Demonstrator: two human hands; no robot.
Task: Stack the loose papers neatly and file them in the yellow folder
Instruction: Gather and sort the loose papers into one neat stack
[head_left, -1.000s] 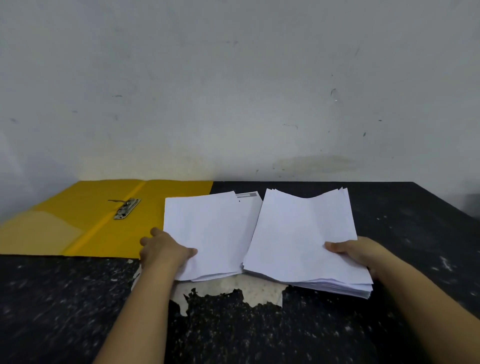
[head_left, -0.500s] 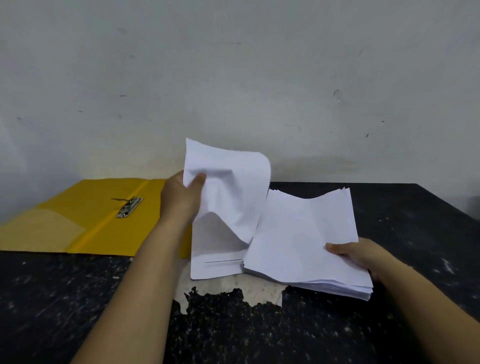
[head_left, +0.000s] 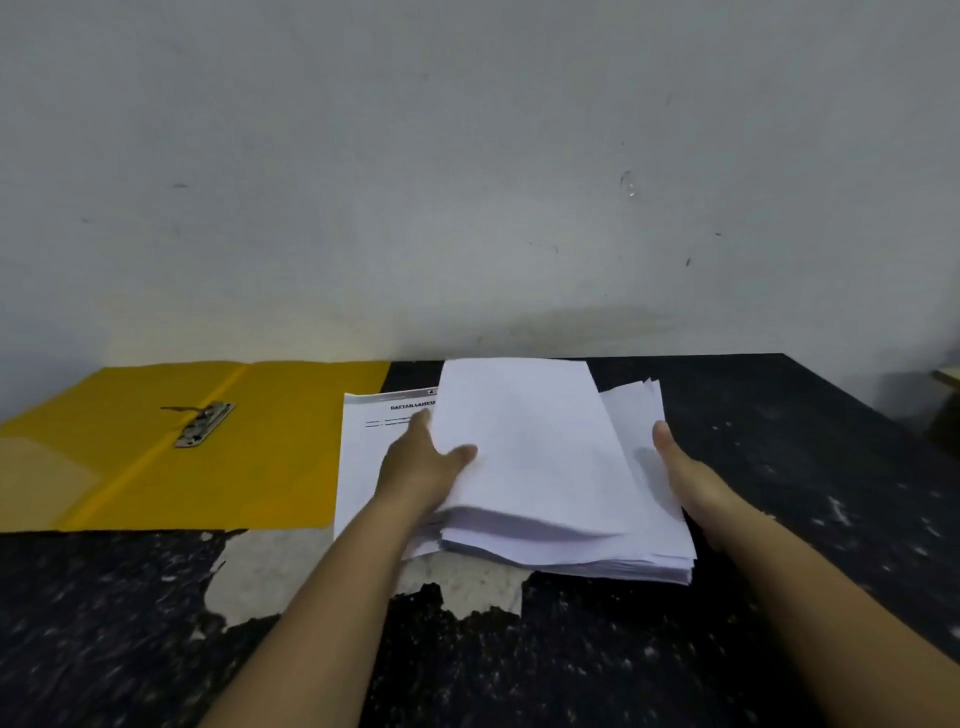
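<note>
A thick stack of white papers (head_left: 540, 467) lies on the dark table, its sheets fanned unevenly at the right. My left hand (head_left: 421, 467) grips the left edge of the top bundle, thumb on top. My right hand (head_left: 675, 467) rests flat against the stack's right side, thumb up on the fanned sheets. One printed sheet (head_left: 363, 447) lies flat to the left of the stack, partly under my left hand. The yellow folder (head_left: 270, 457) lies open at the left, its metal clip (head_left: 203, 423) showing on the fold.
The black table top (head_left: 805, 426) has a chipped pale patch (head_left: 260, 571) near the front, under my left forearm. A grey wall (head_left: 467, 182) runs close behind the table. A pale object (head_left: 948, 379) pokes in at the right edge.
My left hand lifted a bundle of sheets from the left pile, carried it right and laid it on the big stack. A printed sheet is now exposed. My right hand shifted up the stack's side.
</note>
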